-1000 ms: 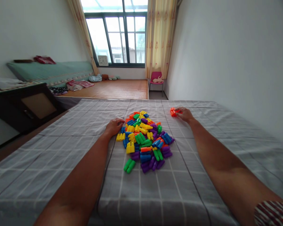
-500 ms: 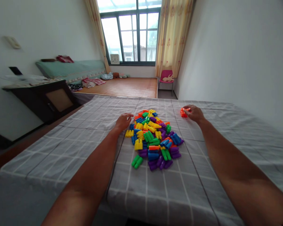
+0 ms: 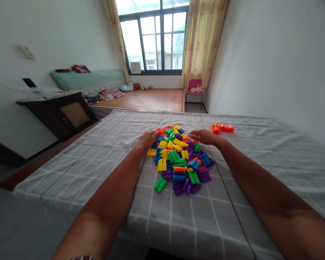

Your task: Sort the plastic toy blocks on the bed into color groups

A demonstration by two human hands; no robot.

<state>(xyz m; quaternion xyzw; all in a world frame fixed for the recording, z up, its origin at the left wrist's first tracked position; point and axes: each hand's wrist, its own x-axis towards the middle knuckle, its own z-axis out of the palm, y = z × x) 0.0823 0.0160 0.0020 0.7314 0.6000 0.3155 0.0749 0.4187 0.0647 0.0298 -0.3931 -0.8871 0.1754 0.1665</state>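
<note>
My left grip (image 3: 148,139) is at the far left edge of the pile of multicoloured, tube-shaped plastic blocks (image 3: 174,156), fingers bent; I can't tell whether they pinch anything. The pieces look light, stiff and slightly slippery, so I'd take one across its sides. My right grip (image 3: 203,137) is loosely spread by the pile's far right edge, and joined bright-orange plastic blocks (image 3: 226,128) lie right of the pile, just past that grip.
</note>
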